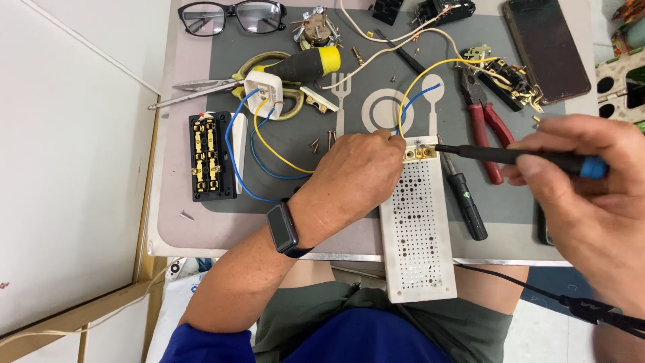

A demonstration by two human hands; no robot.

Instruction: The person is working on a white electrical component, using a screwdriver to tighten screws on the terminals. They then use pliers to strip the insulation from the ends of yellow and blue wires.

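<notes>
left hand (359, 171): closed on the top edge of the long white perforated plastic panel (416, 235), steadying it.
right hand (591, 181): grips a black screwdriver with a blue collar (517, 156), tip at the brass terminal (418, 152).
panel: overhangs the desk (201, 232) edge.

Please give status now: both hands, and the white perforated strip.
Left hand steadies strip at terminal end. Right hand holds screwdriver, tip at brass terminal. Yellow and blue wires close above terminal.

White perforated plastic strip (416, 228) with brass terminals (419, 153), matt grey mat (282, 195), red rubbery-handled metal pliers (485, 121), glossy black phone (544, 47)
</notes>
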